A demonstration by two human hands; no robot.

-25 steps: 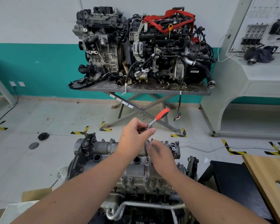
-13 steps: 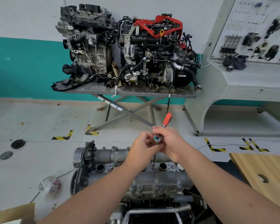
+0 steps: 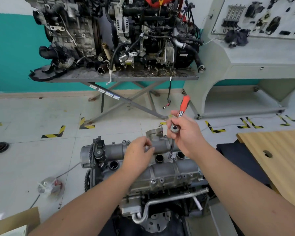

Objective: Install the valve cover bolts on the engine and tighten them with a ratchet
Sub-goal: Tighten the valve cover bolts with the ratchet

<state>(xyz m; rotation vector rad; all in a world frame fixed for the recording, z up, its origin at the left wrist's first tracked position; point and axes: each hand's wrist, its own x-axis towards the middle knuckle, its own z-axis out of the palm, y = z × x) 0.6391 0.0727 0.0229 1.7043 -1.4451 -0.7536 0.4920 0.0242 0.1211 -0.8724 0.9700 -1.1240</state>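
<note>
The right hand [image 3: 186, 135] gripped the ratchet [image 3: 179, 119] by its head, red handle angled up beyond the fingers. Its extension ran down below the hand to a bolt [image 3: 170, 157] on the valve cover [image 3: 167, 172]. The left hand [image 3: 138, 155] hung loosely curled, holding nothing, just left of the bolt, over the cover.

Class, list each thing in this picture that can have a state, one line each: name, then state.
Ratchet: held upright-tilted by the right hand, extension reaching down to a bolt.
Right hand: curled round the ratchet head.
Left hand: fingers loosely bent, holding nothing, over the valve cover.
Valve cover: seated on the engine, plug holes open.
Bolt: under the extension's tip; tightness cannot be told.
</note>
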